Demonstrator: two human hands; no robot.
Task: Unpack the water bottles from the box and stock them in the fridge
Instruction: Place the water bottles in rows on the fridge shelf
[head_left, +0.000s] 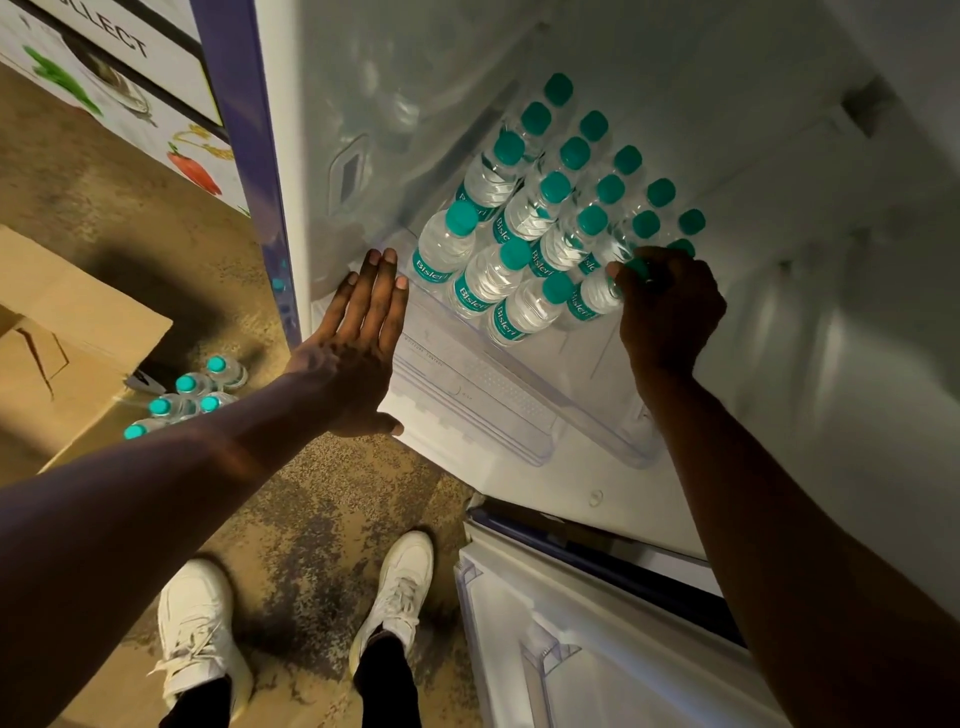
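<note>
Bottles (540, 218) stand packed in rows on the fridge (779, 156) shelf (519, 384), upright with teal caps on top. From my feed their long axes run bottom-left to top-right, caps leaning toward the back wall and labels facing the opening. They touch one another as one block, which covers the back of the shelf.

The right hand (670, 306) is at the block's front right corner. Its fingers curl over the cap of the end bottle (597, 299), which stands upright like its neighbours and touches the one on its left.

The left hand (353, 348) is flat and relaxed, fingers straight, holding nothing. Its fingertips are near the shelf's left edge, just beside the nearest bottle without touching it.

Down on the left, more bottles (192, 395) stand cap-up by the box (67, 332). I cannot tell whether they are inside it or on the floor (311, 519).
</note>
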